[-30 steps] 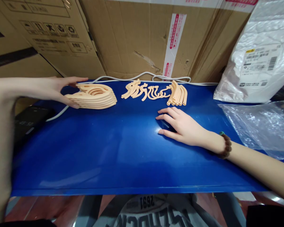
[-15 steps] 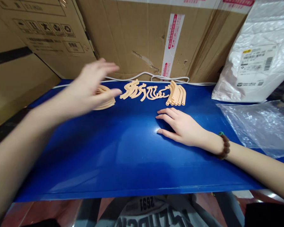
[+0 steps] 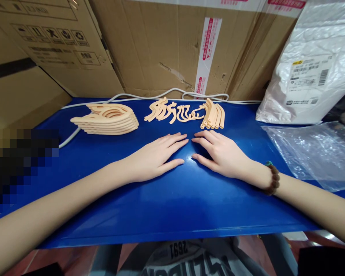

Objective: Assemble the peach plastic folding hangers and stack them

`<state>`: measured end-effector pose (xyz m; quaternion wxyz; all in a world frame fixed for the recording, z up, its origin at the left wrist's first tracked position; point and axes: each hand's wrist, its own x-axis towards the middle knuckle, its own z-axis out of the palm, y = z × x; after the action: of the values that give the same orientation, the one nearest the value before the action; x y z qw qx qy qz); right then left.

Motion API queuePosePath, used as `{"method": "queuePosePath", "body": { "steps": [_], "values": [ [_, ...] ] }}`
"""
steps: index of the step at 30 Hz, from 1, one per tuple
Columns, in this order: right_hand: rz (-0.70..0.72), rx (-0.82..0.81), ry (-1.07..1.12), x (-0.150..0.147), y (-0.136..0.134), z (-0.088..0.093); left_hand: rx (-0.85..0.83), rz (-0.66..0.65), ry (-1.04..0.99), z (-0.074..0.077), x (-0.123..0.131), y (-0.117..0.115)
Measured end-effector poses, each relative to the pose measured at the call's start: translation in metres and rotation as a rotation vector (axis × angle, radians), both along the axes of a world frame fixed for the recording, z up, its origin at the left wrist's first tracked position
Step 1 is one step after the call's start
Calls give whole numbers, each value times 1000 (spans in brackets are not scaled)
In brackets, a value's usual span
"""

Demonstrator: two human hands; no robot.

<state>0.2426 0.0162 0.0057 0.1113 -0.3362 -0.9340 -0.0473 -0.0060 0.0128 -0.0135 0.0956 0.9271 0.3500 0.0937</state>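
My left hand [image 3: 158,157] lies flat on the blue tabletop [image 3: 172,207], fingers stretched out, holding nothing. Facing it, with a small gap between the fingertips, my right hand [image 3: 220,153] also rests there with its fingers apart and nothing in them. Beyond my left forearm sits a stack of flat, curved, cream-coloured pieces [image 3: 109,124]. Farther right are several small wavy cream pieces [image 3: 159,109] and thin curved ones [image 3: 185,113]. Just beyond my right hand lies a bundle of curved, tube-like cream pieces [image 3: 214,115]. Neither hand touches any of them.
Cardboard boxes [image 3: 155,42] wall off the back and left. A white cable [image 3: 143,96] runs along the rear of the table. At the right stand a white plastic parcel bag [image 3: 301,96] and, before it, a clear plastic bag [image 3: 313,153].
My left hand has come down from above the stack at the left and now rests on the table near my right hand. The stack is uncovered. My right hand has stayed in place.
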Motion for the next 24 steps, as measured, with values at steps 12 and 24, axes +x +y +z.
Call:
{"method": "queuePosePath", "body": {
  "steps": [12,24],
  "values": [
    [-90,161,-32,0,-4,9,46,-1,36,5,2,-4],
    [-498,177,-243,42,45,20,53,-17,13,6,1,-3]
  ]
}}
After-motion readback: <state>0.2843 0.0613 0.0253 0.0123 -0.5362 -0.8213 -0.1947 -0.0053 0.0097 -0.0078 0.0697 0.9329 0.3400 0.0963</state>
